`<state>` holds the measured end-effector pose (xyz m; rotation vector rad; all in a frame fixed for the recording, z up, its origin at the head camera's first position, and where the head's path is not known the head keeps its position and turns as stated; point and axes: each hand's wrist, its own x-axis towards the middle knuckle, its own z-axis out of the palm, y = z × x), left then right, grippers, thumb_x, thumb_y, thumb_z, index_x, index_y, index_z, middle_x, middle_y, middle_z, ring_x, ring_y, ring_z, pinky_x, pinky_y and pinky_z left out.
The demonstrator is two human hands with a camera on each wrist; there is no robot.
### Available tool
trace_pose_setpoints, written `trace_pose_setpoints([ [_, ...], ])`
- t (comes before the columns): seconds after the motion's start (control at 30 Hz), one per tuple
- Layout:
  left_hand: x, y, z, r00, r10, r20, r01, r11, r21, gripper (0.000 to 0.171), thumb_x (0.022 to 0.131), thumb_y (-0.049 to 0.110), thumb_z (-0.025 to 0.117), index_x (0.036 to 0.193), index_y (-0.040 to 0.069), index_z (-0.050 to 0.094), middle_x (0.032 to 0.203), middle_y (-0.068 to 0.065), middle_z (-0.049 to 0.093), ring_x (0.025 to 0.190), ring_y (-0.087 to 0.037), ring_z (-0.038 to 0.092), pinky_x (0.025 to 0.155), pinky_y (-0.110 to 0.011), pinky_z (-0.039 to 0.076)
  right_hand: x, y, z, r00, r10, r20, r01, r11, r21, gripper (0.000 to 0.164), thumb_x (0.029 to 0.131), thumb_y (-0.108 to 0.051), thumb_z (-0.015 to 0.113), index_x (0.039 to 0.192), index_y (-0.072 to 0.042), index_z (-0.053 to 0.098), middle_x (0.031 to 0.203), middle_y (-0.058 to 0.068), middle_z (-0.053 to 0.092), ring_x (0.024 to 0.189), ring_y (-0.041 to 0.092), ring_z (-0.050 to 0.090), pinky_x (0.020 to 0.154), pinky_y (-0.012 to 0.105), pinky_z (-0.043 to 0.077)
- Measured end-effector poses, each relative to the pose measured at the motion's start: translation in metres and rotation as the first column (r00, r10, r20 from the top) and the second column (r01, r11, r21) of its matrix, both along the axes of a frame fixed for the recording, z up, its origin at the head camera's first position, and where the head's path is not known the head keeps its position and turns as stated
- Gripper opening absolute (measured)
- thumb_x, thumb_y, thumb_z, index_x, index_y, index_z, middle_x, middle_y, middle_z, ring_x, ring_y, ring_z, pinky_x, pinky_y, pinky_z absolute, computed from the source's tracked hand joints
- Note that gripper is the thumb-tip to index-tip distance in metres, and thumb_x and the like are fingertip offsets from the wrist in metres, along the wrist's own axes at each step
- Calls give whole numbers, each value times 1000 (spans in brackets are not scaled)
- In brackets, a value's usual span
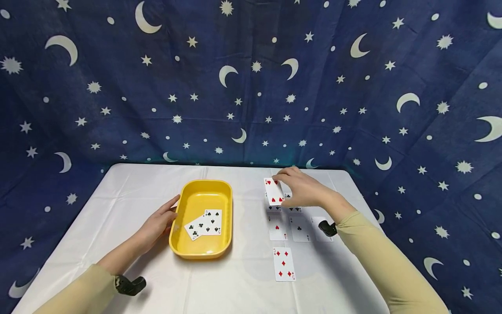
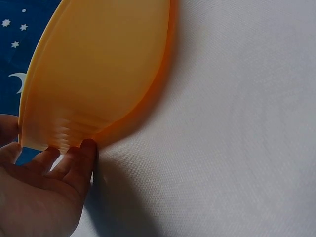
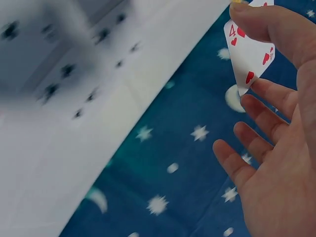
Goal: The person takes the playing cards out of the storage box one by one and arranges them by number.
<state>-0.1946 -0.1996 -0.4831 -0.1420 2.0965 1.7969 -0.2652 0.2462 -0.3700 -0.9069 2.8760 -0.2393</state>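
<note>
My right hand (image 1: 300, 187) pinches a four of hearts (image 1: 273, 192) between thumb and fingertips, above the table's back part; its other fingers are spread in the right wrist view. Beneath it lie two partly covered black-suit cards, including a clubs card (image 1: 295, 209). My left hand (image 1: 156, 224) touches the left side of a yellow tray (image 1: 230, 218), fingertips against its outer wall in the left wrist view. Inside the tray, a five of spades (image 1: 213, 222) overlaps a tilted clubs card (image 1: 194, 229).
Nearer me lie an ace of hearts (image 1: 277, 233), an ace of clubs (image 1: 301, 235) and a card (image 1: 318, 224) partly hidden by the right wrist camera. A five of diamonds (image 1: 283, 264) lies in front. A starry blue cloth (image 1: 251, 109) hangs behind the white table (image 1: 251, 292).
</note>
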Motion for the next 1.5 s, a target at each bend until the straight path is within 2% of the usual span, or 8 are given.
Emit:
trace_pose_setpoints([
  [0.2,0,-1,0,1000,-2,-7,2,1000,-13,68,105,18,42,166,27,14,166,-22,22,142,-40,42,111,-48,41,1,43,-14,996,-85,2,85,996,25,82,75,-35,85,148,-13,54,145,8,50,137,30,41,108,53,41],
  [0.4,1,0,2,1000,5,0,-5,1000,-23,68,105,19,42,166,27,15,167,-21,21,142,-38,41,111,-47,41,-8,84,-40,987,-159,-1,159,986,42,83,75,-32,88,147,-8,55,145,16,50,138,37,38,109,57,38],
  [0.6,1,2,2,1000,2,4,-1,1000,-16,67,105,19,42,166,28,15,167,-21,21,143,-39,41,111,-47,41,-11,110,-61,971,-233,45,231,972,47,83,76,-30,88,147,-5,54,145,21,49,136,41,39,109,60,38],
  [1.0,0,0,0,1000,9,6,-9,1000,-14,67,106,20,43,166,28,16,166,-21,23,141,-38,43,109,-43,44,-20,123,-80,959,-274,79,259,954,153,83,71,-28,90,143,-4,57,143,22,51,133,44,41,106,62,39],
  [1.5,-1,-1,-1,1000,-7,-10,7,1000,5,67,106,18,42,166,28,15,166,-21,24,141,-38,43,106,-38,46,-28,121,-85,945,-292,149,262,945,194,82,71,-24,87,144,-5,56,144,21,49,132,43,41,104,62,41],
])
